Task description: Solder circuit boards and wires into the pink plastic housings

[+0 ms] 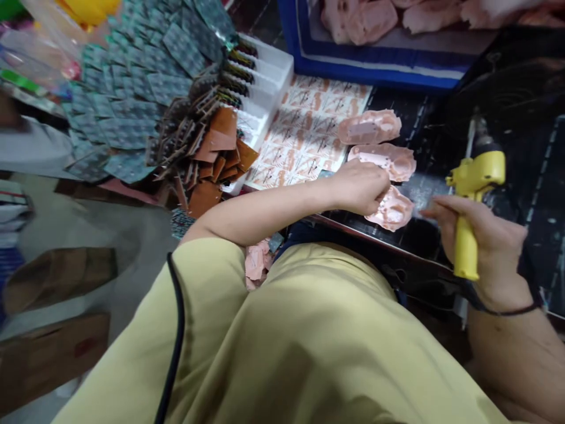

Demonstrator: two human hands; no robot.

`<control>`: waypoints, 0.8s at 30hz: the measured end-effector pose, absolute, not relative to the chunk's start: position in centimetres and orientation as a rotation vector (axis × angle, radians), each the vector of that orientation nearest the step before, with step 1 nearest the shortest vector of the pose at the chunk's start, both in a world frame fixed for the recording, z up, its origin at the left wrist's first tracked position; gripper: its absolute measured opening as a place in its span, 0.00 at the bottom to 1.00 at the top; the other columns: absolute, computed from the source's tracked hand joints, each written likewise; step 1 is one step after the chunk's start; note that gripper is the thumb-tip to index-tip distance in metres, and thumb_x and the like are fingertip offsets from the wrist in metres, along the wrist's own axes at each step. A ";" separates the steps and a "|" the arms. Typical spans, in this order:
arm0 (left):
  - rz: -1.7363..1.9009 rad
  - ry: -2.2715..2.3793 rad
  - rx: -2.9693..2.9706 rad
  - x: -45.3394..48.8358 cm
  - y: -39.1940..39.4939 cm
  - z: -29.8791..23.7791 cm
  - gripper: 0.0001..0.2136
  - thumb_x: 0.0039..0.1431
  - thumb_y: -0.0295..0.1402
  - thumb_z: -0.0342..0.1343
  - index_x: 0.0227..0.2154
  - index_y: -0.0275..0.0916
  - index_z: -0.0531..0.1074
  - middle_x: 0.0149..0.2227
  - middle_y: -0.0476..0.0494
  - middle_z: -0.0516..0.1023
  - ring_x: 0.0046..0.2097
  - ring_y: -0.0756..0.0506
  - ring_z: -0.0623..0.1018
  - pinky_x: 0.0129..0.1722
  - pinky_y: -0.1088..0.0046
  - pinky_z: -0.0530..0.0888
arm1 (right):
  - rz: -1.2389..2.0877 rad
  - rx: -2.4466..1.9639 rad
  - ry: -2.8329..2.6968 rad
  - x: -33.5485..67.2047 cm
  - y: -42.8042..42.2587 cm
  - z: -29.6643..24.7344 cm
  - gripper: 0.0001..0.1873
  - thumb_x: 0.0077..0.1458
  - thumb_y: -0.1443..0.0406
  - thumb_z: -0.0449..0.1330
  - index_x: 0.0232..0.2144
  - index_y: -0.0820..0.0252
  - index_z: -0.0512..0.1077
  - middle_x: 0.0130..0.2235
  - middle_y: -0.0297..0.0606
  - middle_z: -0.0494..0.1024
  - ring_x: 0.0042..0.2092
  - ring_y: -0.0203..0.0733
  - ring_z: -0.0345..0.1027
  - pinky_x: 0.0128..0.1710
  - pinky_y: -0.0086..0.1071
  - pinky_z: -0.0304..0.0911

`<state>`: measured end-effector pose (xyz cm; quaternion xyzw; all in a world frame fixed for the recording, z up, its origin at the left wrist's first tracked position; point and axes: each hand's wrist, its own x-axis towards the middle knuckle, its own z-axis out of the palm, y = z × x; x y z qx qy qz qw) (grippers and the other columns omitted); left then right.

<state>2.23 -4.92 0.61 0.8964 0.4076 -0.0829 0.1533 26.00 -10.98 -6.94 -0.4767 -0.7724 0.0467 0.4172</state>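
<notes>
1. The left hand (pixel 362 186) reaches over the near shell (pixel 394 213), fingers curled down at its upper edge; whether they pinch it or only press on it, I cannot tell
2. The near shell, pink, lies on the dark table (pixel 516 215) close to its front edge, between the two hands
3. The right hand (pixel 489 235) grips the yellow tool (pixel 467 247) by its handle, fingertips pointing towards the near shell but apart from it
4. Beyond the left hand lie the middle shell (pixel 399 162) and, just beside it, the far shell (pixel 371 126)
5. Left of the shells is a printed sheet (pixel 300 123), then a white tray (pixel 271 62)
6. Behind stands a blue bin (pixel 375 73) holding pink pieces (pixel 371 22)
</notes>
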 end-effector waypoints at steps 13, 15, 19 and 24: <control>-0.042 2.324 2.383 -14.5 -5.5 6.9 0.20 0.63 0.43 0.56 0.53 0.38 0.77 0.58 0.35 0.75 0.60 0.30 0.67 0.59 0.47 0.63 | -0.073 -0.999 -2.488 25.1 -3.7 -7.8 0.13 0.68 0.64 0.56 0.50 0.55 0.77 0.46 0.44 0.84 0.49 0.49 0.79 0.44 0.37 0.74; -0.164 2.508 2.180 -16.5 -5.9 7.6 0.23 0.64 0.45 0.55 0.55 0.35 0.76 0.56 0.36 0.76 0.57 0.33 0.69 0.57 0.49 0.64 | -0.190 -0.979 -2.517 25.4 -4.5 -7.2 0.14 0.70 0.64 0.53 0.52 0.56 0.75 0.49 0.44 0.84 0.51 0.49 0.80 0.38 0.35 0.74; -0.161 2.673 1.961 -17.7 -6.7 8.6 0.20 0.70 0.44 0.49 0.51 0.38 0.79 0.49 0.39 0.80 0.57 0.34 0.72 0.57 0.48 0.65 | -0.226 -0.940 -2.496 25.5 -5.6 -6.0 0.11 0.69 0.65 0.56 0.51 0.57 0.73 0.46 0.41 0.85 0.49 0.48 0.81 0.36 0.34 0.75; 0.193 2.644 2.008 -17.7 -8.0 11.0 0.22 0.70 0.40 0.50 0.59 0.35 0.77 0.59 0.31 0.78 0.67 0.24 0.68 0.63 0.38 0.61 | -0.197 -0.949 -2.344 25.6 -7.4 -4.7 0.12 0.62 0.67 0.64 0.49 0.58 0.73 0.46 0.45 0.85 0.46 0.50 0.82 0.38 0.34 0.77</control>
